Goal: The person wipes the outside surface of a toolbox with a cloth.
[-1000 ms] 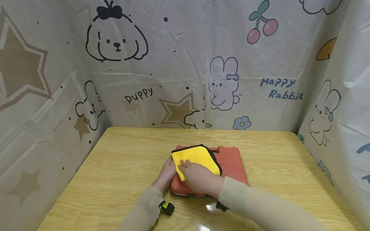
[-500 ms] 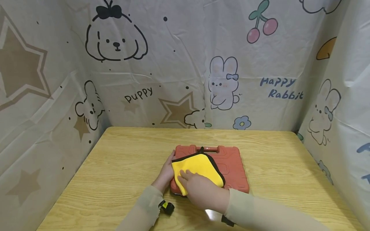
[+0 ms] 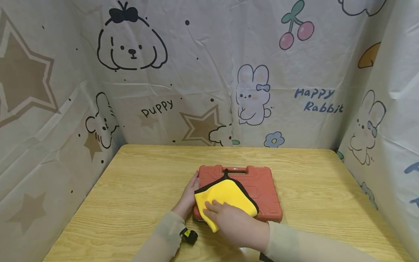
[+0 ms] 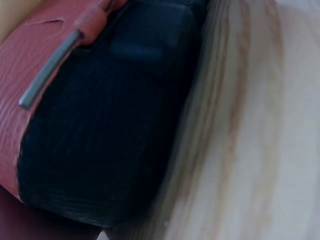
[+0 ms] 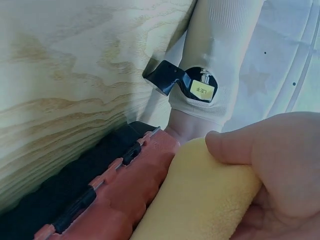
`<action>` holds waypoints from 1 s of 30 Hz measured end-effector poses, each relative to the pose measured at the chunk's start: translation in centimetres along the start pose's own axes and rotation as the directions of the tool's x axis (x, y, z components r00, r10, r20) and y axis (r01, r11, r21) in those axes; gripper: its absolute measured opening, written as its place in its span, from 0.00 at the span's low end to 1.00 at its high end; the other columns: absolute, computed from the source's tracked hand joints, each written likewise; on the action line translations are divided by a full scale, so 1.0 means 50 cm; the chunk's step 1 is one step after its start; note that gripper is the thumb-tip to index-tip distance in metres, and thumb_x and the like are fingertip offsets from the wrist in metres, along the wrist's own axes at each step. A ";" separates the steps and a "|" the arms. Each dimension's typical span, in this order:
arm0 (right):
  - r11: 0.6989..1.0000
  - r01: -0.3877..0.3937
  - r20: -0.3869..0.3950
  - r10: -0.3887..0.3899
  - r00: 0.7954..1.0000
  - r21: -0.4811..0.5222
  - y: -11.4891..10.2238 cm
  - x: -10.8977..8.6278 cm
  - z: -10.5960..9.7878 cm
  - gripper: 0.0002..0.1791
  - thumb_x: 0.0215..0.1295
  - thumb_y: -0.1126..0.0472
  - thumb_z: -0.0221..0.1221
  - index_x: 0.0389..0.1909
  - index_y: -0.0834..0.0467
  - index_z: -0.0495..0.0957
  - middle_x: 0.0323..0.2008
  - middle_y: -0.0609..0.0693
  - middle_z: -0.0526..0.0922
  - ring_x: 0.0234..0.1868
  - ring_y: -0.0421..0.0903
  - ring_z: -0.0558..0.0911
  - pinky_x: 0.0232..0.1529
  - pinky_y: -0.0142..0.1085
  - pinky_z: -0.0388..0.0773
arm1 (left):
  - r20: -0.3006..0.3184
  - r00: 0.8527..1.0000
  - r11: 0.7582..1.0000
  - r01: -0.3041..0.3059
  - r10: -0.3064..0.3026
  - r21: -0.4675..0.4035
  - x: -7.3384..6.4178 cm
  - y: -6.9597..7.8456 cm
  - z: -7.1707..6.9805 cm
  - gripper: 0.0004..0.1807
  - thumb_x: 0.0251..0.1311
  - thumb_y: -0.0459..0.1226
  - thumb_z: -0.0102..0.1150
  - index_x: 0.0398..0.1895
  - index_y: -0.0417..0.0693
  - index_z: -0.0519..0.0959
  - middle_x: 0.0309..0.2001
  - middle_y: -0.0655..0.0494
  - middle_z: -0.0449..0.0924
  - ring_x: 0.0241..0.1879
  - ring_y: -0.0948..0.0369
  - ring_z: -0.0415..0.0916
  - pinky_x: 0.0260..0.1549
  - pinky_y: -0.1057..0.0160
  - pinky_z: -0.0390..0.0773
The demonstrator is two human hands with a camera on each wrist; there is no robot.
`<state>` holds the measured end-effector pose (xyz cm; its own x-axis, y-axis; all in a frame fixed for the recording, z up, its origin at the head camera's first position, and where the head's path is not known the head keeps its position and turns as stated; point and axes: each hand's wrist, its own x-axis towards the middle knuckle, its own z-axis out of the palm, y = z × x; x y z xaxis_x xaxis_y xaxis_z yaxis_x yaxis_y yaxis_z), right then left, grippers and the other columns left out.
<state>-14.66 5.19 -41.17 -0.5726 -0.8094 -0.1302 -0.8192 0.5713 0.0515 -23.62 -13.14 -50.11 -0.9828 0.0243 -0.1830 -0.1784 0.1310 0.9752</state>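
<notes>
A red plastic carrying case [image 3: 269, 194] with a black underside [image 4: 100, 130] lies flat on the table, its handle [image 3: 235, 170] on the far side. Over its top spreads a yellow cloth [image 3: 229, 191] with black edging and a hanging loop. My right hand [image 3: 237, 222] holds the cloth near its front edge, fingers spread over it; in the right wrist view the thumb presses the cloth [image 5: 205, 195] from the other side. My left hand [image 3: 186, 198] rests against the case's left side with straight fingers; its thumb is hidden.
The wood-grain table [image 3: 144, 174] extends around the case. Printed fabric walls [image 3: 196, 80] stand behind the table and along both sides. A black wrist camera [image 3: 189, 235] sits at the left sleeve's cuff.
My right hand has drawn the cloth toward the front and slightly right across the case, so the handle and cloth's loop show more. The left hand and the case stay nearly still.
</notes>
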 end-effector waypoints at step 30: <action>0.998 -0.004 -0.072 0.009 0.997 0.059 -0.007 0.021 0.003 0.29 0.70 0.62 0.62 0.72 0.53 0.73 0.72 0.51 0.74 0.71 0.47 0.75 0.69 0.39 0.75 | 0.045 0.998 0.998 0.044 -0.041 -0.050 -0.010 0.006 -0.002 0.33 0.84 0.49 0.31 0.85 0.52 0.43 0.84 0.41 0.41 0.82 0.39 0.37 0.79 0.35 0.43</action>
<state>-14.96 4.17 -41.45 -0.5805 -0.8122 -0.0578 -0.8133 0.5818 -0.0065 -23.18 -13.19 -49.70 -0.9714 0.0635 -0.2286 -0.2232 0.0827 0.9713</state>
